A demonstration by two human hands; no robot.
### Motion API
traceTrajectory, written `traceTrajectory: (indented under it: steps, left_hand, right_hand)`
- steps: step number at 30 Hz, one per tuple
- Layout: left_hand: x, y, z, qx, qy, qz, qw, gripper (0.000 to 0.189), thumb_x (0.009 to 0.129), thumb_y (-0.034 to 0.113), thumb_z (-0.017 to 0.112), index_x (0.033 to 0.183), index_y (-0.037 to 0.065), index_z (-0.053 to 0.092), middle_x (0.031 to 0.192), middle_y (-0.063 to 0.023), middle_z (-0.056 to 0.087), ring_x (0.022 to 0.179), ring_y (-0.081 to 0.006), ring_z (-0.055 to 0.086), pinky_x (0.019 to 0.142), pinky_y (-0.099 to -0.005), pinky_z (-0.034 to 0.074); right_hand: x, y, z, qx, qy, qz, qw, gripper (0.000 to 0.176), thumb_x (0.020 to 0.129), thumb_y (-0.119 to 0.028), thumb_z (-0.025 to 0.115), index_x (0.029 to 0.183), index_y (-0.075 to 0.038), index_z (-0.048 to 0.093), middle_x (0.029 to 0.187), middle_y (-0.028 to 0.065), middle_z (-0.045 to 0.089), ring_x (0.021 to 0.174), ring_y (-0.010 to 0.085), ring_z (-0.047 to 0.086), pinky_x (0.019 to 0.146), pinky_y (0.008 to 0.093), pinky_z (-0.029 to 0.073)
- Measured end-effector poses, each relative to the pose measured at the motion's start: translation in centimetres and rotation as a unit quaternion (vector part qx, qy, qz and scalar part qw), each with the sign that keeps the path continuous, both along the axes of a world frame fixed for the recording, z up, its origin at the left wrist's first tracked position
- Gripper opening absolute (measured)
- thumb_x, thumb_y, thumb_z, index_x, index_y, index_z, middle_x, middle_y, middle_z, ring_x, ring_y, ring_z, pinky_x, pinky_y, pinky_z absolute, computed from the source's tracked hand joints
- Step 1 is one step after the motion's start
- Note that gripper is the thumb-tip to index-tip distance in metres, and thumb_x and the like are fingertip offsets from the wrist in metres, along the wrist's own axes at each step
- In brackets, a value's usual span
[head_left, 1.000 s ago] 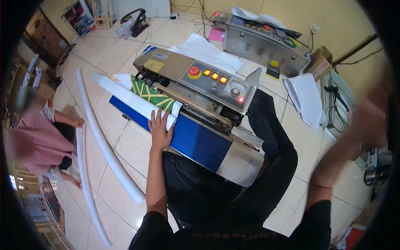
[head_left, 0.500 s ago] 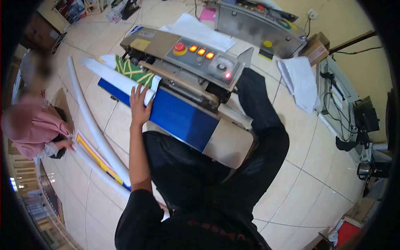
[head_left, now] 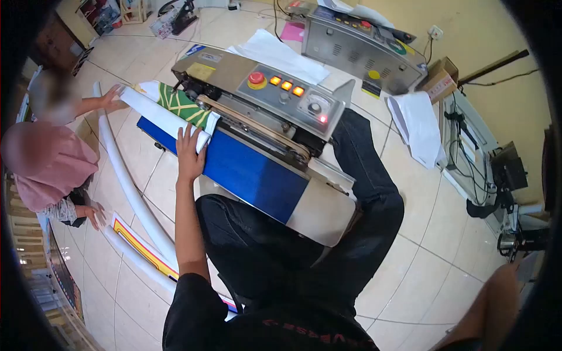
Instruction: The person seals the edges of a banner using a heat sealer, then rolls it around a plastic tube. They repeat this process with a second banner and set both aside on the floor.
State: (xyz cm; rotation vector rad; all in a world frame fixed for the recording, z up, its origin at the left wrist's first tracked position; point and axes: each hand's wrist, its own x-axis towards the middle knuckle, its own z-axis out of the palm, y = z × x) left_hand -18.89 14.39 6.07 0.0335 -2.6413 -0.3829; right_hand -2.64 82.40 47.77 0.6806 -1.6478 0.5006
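Observation:
My left hand (head_left: pixel 190 155) lies with spread fingers over the near end of a rolled white sheet (head_left: pixel 158 111) with a green and yellow patterned part (head_left: pixel 182 105). This sheet rests along the blue bed (head_left: pixel 252 169) of a metal machine (head_left: pixel 281 96) with a red button and lit orange switches. A bare part of my right arm (head_left: pixel 489 304) shows at the bottom right; my right hand is out of frame. Another person's hand (head_left: pixel 111 99) is by the far end of the white roll.
A person in pink (head_left: pixel 55 167) sits at the left, one hand near a long white roll with a yellow edge (head_left: pixel 140 243). A second long roll (head_left: pixel 126 175) lies on the tiles. Behind stands another machine (head_left: pixel 363 50); at right, white sheets (head_left: pixel 415 126) and cabled equipment (head_left: pixel 468 152).
My left hand and the white roll have shifted slightly left. Another person's hand has reached in at the far end of the roll. My right arm has come into view at the bottom right.

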Motion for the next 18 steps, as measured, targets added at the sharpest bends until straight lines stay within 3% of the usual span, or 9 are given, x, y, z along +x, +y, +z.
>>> traceTrajectory:
  steps: [4, 6, 7, 8, 9, 11, 13, 15, 18]
  left_hand:
    - [0.0, -0.8, 0.2, -0.009, -0.051, 0.057, 0.997, 0.066, 0.078, 0.011, 0.058, 0.142, 0.019, 0.046, 0.157, -0.0166, 0.028, 0.146, -0.0453, 0.016, 0.115, -0.0638, 0.013]
    - [-0.2, -0.8, 0.6, -0.024, -0.054, 0.078, 0.995, 0.069, 0.077, 0.007, 0.06, 0.143, 0.02, 0.044, 0.156, -0.019, 0.027, 0.144, -0.0481, 0.017, 0.114, -0.0647, 0.015]
    - [-0.1, -0.8, 0.8, -0.033, -0.055, 0.087, 0.994, 0.071, 0.076, 0.006, 0.06, 0.143, 0.021, 0.044, 0.156, -0.0201, 0.026, 0.144, -0.0489, 0.017, 0.114, -0.0649, 0.016]
    - [-0.2, -0.6, 1.1, -0.042, -0.059, 0.101, 0.992, 0.071, 0.076, 0.006, 0.061, 0.143, 0.021, 0.043, 0.156, -0.0209, 0.026, 0.143, -0.0494, 0.018, 0.113, -0.0651, 0.018]
    - [-0.4, -0.5, 1.3, -0.05, -0.062, 0.114, 0.99, 0.072, 0.076, 0.005, 0.063, 0.143, 0.02, 0.043, 0.156, -0.0217, 0.025, 0.143, -0.0499, 0.02, 0.113, -0.0653, 0.019]
    - [-0.6, -0.3, 1.4, -0.056, -0.071, 0.146, 0.985, 0.072, 0.078, 0.009, 0.067, 0.145, 0.019, 0.041, 0.155, -0.024, 0.025, 0.141, -0.051, 0.022, 0.112, -0.0656, 0.023]
    - [-0.9, -0.6, 0.9, -0.035, -0.072, 0.178, 0.981, 0.074, 0.079, 0.011, 0.069, 0.146, 0.018, 0.039, 0.155, -0.0246, 0.025, 0.141, -0.0504, 0.022, 0.111, -0.0656, 0.024]
    - [-1.2, -1.2, 0.2, -0.024, -0.079, 0.199, 0.977, 0.076, 0.079, 0.015, 0.07, 0.148, 0.018, 0.037, 0.155, -0.0245, 0.025, 0.141, -0.0496, 0.024, 0.111, -0.0651, 0.025]
    - [-1.6, -2.1, -0.4, -0.035, -0.075, 0.198, 0.977, 0.077, 0.081, 0.018, 0.07, 0.149, 0.02, 0.035, 0.155, -0.0238, 0.027, 0.141, -0.0497, 0.027, 0.11, -0.0641, 0.028]
  right_hand:
    - [-5.2, 0.8, -4.7, -0.008, -0.122, -0.01, 0.992, 0.048, 0.101, -0.032, 0.048, 0.138, -0.001, 0.049, 0.14, 0.0171, 0.051, 0.13, 0.0255, 0.048, 0.109, 0.0381, 0.036]
    - [-8.4, 1.1, -12.7, -0.042, -0.275, -0.051, 0.959, 0.049, 0.101, -0.033, 0.047, 0.139, -0.001, 0.049, 0.141, 0.0177, 0.051, 0.131, 0.0258, 0.047, 0.109, 0.0382, 0.035]
    - [-9.4, 0.2, -17.1, -0.032, -0.355, -0.101, 0.929, 0.052, 0.102, -0.027, 0.045, 0.146, 0.001, 0.039, 0.149, 0.0176, 0.042, 0.137, 0.0307, 0.04, 0.113, 0.0416, 0.03]
    - [-9.7, 1.1, -22.7, -0.179, -0.427, -0.105, 0.88, 0.051, 0.101, -0.025, 0.05, 0.143, 0.001, 0.043, 0.147, 0.0172, 0.045, 0.136, 0.0298, 0.041, 0.113, 0.0398, 0.029]
    - [-9.4, 3.7, -29.0, -0.176, -0.468, -0.162, 0.851, 0.048, 0.1, -0.023, 0.051, 0.142, 0.001, 0.044, 0.145, 0.0159, 0.047, 0.135, 0.0274, 0.041, 0.113, 0.0387, 0.029]
    - [-7.2, 4.2, -38.7, -0.343, -0.581, -0.136, 0.726, 0.051, 0.098, -0.013, 0.054, 0.145, -0.001, 0.039, 0.146, 0.0161, 0.045, 0.137, 0.0294, 0.038, 0.113, 0.0404, 0.03]
    - [-4.8, -0.4, -43.3, -0.292, -0.627, -0.162, 0.704, 0.052, 0.097, -0.022, 0.056, 0.144, -0.004, 0.042, 0.146, 0.0191, 0.043, 0.137, 0.0288, 0.038, 0.113, 0.0419, 0.028]
    - [-4.0, -3.9, -46.1, -0.146, -0.647, -0.18, 0.726, 0.062, 0.092, -0.018, 0.063, 0.148, -0.01, 0.037, 0.15, 0.0253, 0.034, 0.139, 0.0389, 0.032, 0.114, 0.0509, 0.026]
    - [-4.8, -9.5, -43.1, -0.056, -0.625, -0.311, 0.714, 0.07, 0.087, -0.021, 0.067, 0.149, -0.013, 0.035, 0.151, 0.0295, 0.028, 0.139, 0.0462, 0.029, 0.114, 0.0548, 0.023]
